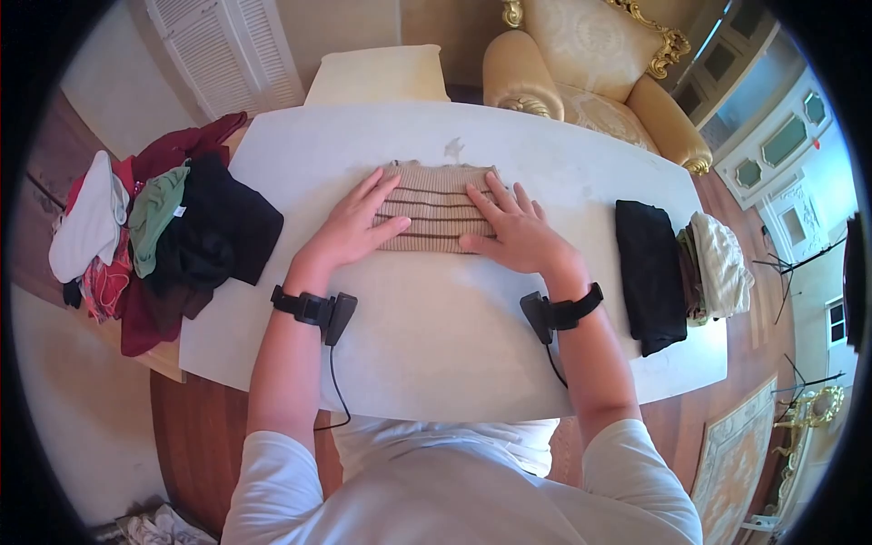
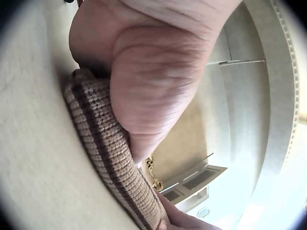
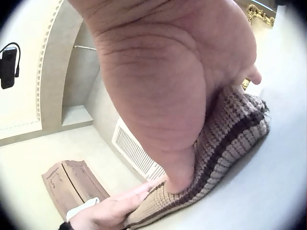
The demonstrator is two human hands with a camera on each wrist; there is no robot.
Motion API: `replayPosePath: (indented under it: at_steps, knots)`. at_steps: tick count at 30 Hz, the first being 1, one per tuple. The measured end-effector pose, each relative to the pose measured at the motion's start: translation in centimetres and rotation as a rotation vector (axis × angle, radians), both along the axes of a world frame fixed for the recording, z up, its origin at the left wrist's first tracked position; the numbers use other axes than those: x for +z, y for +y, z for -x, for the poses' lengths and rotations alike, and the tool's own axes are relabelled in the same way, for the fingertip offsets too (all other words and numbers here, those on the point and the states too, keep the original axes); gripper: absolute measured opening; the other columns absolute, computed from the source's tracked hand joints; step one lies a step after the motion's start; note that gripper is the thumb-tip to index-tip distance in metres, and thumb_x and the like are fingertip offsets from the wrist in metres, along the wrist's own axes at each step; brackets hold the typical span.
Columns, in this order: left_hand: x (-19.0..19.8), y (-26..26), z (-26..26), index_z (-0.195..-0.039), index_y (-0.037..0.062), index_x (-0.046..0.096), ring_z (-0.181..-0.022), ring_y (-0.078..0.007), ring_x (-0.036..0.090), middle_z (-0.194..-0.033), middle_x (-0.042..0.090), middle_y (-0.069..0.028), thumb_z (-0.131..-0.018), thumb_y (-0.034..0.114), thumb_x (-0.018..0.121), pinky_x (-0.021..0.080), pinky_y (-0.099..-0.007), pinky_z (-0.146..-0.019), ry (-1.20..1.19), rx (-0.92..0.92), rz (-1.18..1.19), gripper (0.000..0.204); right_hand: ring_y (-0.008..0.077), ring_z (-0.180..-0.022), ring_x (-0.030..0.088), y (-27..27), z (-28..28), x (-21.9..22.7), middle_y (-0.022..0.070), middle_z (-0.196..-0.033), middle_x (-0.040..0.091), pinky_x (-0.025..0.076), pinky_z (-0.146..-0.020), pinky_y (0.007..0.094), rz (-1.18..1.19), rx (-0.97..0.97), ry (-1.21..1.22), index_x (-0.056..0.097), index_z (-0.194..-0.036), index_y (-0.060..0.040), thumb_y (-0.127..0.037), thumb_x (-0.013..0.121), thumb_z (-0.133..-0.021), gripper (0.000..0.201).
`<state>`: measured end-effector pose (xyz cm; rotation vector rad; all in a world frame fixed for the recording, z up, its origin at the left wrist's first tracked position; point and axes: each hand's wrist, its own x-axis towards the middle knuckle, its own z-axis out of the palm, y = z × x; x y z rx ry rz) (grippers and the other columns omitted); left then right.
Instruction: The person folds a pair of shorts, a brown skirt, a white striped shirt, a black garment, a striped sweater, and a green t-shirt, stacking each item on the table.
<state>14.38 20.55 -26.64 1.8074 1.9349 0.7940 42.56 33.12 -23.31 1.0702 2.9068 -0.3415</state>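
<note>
A folded tan ribbed knit with dark stripes point(image 1: 431, 211) lies flat on the white table point(image 1: 418, 336). The left hand point(image 1: 352, 222) rests on its left end, fingers straight and spread, thumb pointing inward. On its right end the right hand point(image 1: 522, 229) lies the same way. In the left wrist view the palm point(image 2: 153, 76) presses on the thick folded edge of the knit point(image 2: 112, 148). The right wrist view shows the other palm point(image 3: 158, 91) on the striped knit point(image 3: 216, 153), with the left hand point(image 3: 115, 208) beyond it.
A loose heap of clothes, with a black garment point(image 1: 218, 222), a green one point(image 1: 158, 218) and a white one point(image 1: 89, 218), lies at the left. Folded black cloth point(image 1: 650, 277) and a cream stack point(image 1: 720, 265) sit at the right. A gold armchair point(image 1: 590, 73) stands behind the table.
</note>
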Motion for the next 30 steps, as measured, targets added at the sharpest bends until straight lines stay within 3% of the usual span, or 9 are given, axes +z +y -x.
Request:
replayPosePath:
  at_steps: [6, 12, 15, 18, 21, 24, 27, 30]
  knots:
    - [1.6, -0.3, -1.2, -0.162, 0.0085, 0.037, -0.158, -0.034, 0.029, -0.172, 0.024, -0.0198, -0.089, 0.047, 0.081, 0.029, -0.0417, -0.127, 0.066, 0.045, 0.05, 0.094, 0.0546, -0.155, 0.023, 0.4, 0.4, -0.8, 0.0125, -0.176, 0.018, 0.024, -0.124, 0.062, 0.028, -0.035, 0.067, 0.032, -0.166, -0.03, -0.061, 0.043, -0.107, 0.068]
    - [1.2, -0.2, -0.9, -0.163, 0.0085, 0.036, -0.158, -0.0352, 0.028, -0.172, 0.025, -0.0209, -0.087, 0.046, 0.084, 0.028, -0.0419, -0.127, 0.062, 0.022, 0.035, 0.098, 0.0544, -0.154, 0.024, 0.8, 0.2, -1.0, 0.0119, -0.176, 0.019, 0.024, -0.124, 0.063, 0.014, -0.004, 0.065, 0.032, -0.166, -0.0294, -0.058, 0.045, -0.107, 0.067]
    - [1.6, -0.4, -0.7, -0.163, 0.0086, 0.036, -0.159, -0.0348, 0.027, -0.172, 0.023, -0.0208, -0.087, 0.042, 0.084, 0.028, -0.0421, -0.127, 0.003, 0.0, 0.042, 0.095, 0.0545, -0.154, 0.023, 0.5, -0.1, -0.1, 0.0124, -0.175, 0.019, 0.023, -0.124, 0.0648, -0.01, 0.017, 0.091, 0.037, -0.164, -0.0253, -0.048, 0.059, -0.103, 0.069]
    - [0.4, -0.3, 0.5, -0.16, 0.0084, 0.042, -0.154, -0.0324, 0.037, -0.168, 0.033, -0.0212, -0.086, 0.045, 0.084, 0.034, -0.0423, -0.124, -0.1, 0.017, -0.056, 0.093, 0.0495, -0.151, 0.034, -0.5, -0.8, 2.1, 0.0155, -0.168, 0.036, 0.029, -0.123, 0.0603, -0.163, 0.092, 0.211, 0.05, -0.155, -0.018, -0.029, 0.073, -0.095, 0.064]
    - [1.4, -0.5, 1.1, -0.149, 0.0048, 0.053, -0.134, -0.0258, 0.057, -0.148, 0.057, -0.0207, -0.087, 0.044, 0.084, 0.046, -0.0386, -0.111, -0.442, 0.072, -0.152, 0.08, 0.0421, -0.139, 0.051, -0.1, -1.3, 4.1, 0.0171, -0.145, 0.059, 0.04, -0.118, 0.0512, 0.106, 0.132, 0.428, 0.066, -0.136, -0.0104, -0.011, 0.076, -0.087, 0.05]
    - [-0.4, 0.5, 3.5, -0.135, 0.0021, 0.062, -0.104, -0.0198, 0.069, -0.118, 0.072, -0.0151, -0.088, 0.045, 0.084, 0.056, -0.0353, -0.092, -0.51, 0.267, -0.17, 0.067, 0.0371, -0.125, 0.06, -0.6, -1.8, 5.3, 0.0164, -0.123, 0.071, 0.046, -0.111, 0.0439, 0.142, 0.1, 0.458, 0.071, -0.122, -0.0062, -0.004, 0.073, -0.085, 0.037]
    - [2.0, -0.7, 1.4, -0.126, -0.0026, 0.064, -0.088, -0.021, 0.073, -0.103, 0.076, -0.0139, -0.09, 0.045, 0.082, 0.059, -0.0351, -0.077, -0.32, 0.412, 0.054, 0.063, 0.0379, -0.12, 0.062, -1.0, -0.9, 4.3, 0.0172, -0.116, 0.072, 0.048, -0.109, 0.0434, 0.033, 0.217, 0.523, 0.073, -0.116, -0.0037, -0.002, 0.073, -0.082, 0.034]
    - [2.4, -0.8, 0.5, -0.128, -0.0062, 0.061, -0.083, -0.022, 0.073, -0.101, 0.075, -0.0171, -0.092, 0.046, 0.08, 0.06, -0.0355, -0.069, -0.289, 0.355, 0.178, 0.067, 0.0379, -0.12, 0.062, -1.9, 0.3, 3.1, 0.0172, -0.122, 0.07, 0.049, -0.106, 0.0435, 0.035, 0.298, 0.491, 0.069, -0.123, -0.002, -0.004, 0.078, -0.081, 0.043]
